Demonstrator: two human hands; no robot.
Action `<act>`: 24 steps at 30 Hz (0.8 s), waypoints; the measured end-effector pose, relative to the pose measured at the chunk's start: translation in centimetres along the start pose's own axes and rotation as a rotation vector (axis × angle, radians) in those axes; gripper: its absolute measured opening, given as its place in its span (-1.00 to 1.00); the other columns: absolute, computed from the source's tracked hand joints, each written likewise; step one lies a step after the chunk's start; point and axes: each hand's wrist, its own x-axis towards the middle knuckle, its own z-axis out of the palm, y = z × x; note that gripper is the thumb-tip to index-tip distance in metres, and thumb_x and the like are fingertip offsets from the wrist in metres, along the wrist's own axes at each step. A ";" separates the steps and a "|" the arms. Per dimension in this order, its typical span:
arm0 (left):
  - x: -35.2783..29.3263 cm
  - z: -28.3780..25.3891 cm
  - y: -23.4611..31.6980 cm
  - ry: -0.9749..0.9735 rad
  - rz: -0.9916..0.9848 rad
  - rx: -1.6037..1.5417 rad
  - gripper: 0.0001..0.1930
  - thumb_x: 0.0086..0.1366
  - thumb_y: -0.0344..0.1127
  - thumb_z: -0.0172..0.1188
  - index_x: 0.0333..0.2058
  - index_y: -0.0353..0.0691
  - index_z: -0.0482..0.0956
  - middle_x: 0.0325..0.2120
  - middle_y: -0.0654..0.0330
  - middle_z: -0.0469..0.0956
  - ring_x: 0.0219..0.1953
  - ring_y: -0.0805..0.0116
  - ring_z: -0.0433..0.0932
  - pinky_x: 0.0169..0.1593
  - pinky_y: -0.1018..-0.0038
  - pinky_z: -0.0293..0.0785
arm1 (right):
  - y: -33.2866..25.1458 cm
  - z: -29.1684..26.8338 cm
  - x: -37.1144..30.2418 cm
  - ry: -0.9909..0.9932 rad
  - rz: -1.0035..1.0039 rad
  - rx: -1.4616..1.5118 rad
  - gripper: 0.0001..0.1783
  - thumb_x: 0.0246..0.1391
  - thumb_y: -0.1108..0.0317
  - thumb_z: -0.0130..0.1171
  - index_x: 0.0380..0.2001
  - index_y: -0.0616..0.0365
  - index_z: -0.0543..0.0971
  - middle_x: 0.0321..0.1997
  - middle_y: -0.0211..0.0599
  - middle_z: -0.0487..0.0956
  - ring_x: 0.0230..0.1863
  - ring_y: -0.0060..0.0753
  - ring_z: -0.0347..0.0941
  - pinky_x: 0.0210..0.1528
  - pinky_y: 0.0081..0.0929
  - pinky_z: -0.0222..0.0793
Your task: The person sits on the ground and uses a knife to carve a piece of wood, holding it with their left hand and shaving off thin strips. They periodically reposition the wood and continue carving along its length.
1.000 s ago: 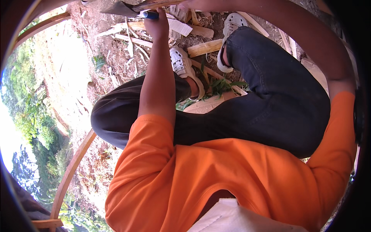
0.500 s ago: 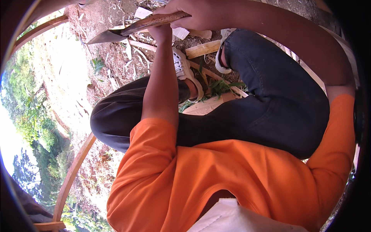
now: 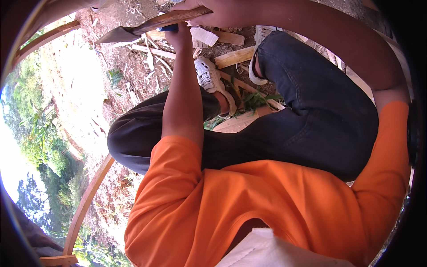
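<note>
At the top of the head view my right hand [image 3: 222, 12] is closed on the butt of a wooden-handled blade [image 3: 171, 18]. Its flat dark metal end points left. Just below it, my left hand [image 3: 180, 39] is raised with its fingers curled. A small dark blue piece [image 3: 169, 27] shows at those fingers, mostly hidden behind the handle, and its kind cannot be made out. Both hands are close together, and the picture's top edge cuts off part of the right one.
Wood offcuts [image 3: 233, 57] and shavings litter the earth around my white shoes [image 3: 208, 75]. A flat board [image 3: 238, 122] lies between my bent legs. Curved wooden bars [image 3: 89, 196] stand at the left, with bright ground and greenery beyond. Part of another person shows at the upper left.
The wooden-handled blade and my right hand have shifted slightly left and up. My left hand has moved a little left and down, and the dark blue piece has come into sight.
</note>
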 end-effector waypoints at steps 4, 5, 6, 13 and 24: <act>1.0 -1.6 -1.8 -0.016 0.016 0.084 -0.77 0.44 -0.27 0.22 -0.25 -0.35 0.51 -0.51 0.17 0.62 -0.46 0.45 0.60 -0.38 0.49 0.56 | -1.3 -1.7 1.8 -0.175 0.114 -0.171 -0.67 0.08 0.23 0.28 -0.09 0.07 0.69 -0.30 0.09 0.68 -0.23 0.14 0.65 -0.13 0.00 0.50; 0.6 -1.2 -1.1 0.005 -0.004 0.044 -0.77 0.47 -0.28 0.18 -0.29 -0.35 0.49 -0.53 0.18 0.60 -0.46 0.44 0.61 -0.36 0.50 0.59 | -1.9 -1.9 1.7 -0.131 0.081 -0.111 -0.67 0.09 0.23 0.27 -0.08 0.07 0.69 -0.30 0.10 0.68 -0.22 0.14 0.65 -0.13 0.00 0.50; 0.3 -1.0 -1.0 -0.001 -0.007 0.039 -0.77 0.47 -0.28 0.17 -0.29 -0.35 0.49 -0.54 0.18 0.60 -0.46 0.44 0.61 -0.36 0.50 0.59 | -2.1 -1.9 1.6 -0.087 0.049 -0.052 -0.67 0.09 0.24 0.27 -0.08 0.07 0.69 -0.29 0.10 0.68 -0.22 0.14 0.64 -0.12 0.00 0.49; 0.6 -2.6 -1.5 -0.073 -0.100 0.112 -0.75 0.46 -0.31 0.18 -0.10 -0.42 0.45 -0.20 0.06 0.63 -0.29 0.36 0.69 -0.34 0.47 0.71 | -2.0 -3.0 2.7 -0.276 0.152 -0.127 -0.69 0.03 0.27 0.25 -0.14 0.10 0.70 -0.35 0.07 0.68 -0.28 0.06 0.65 -0.18 -0.03 0.49; -0.4 -1.8 -1.4 -0.074 -0.080 -0.036 -0.78 0.43 -0.33 0.21 -0.07 -0.35 0.49 -0.29 0.18 0.61 -0.33 0.48 0.60 -0.25 0.52 0.59 | -1.5 -1.2 2.0 -0.110 0.038 -0.080 -0.75 0.00 0.30 0.24 -0.25 0.15 0.68 -0.36 0.04 0.67 -0.26 0.13 0.64 -0.17 0.00 0.49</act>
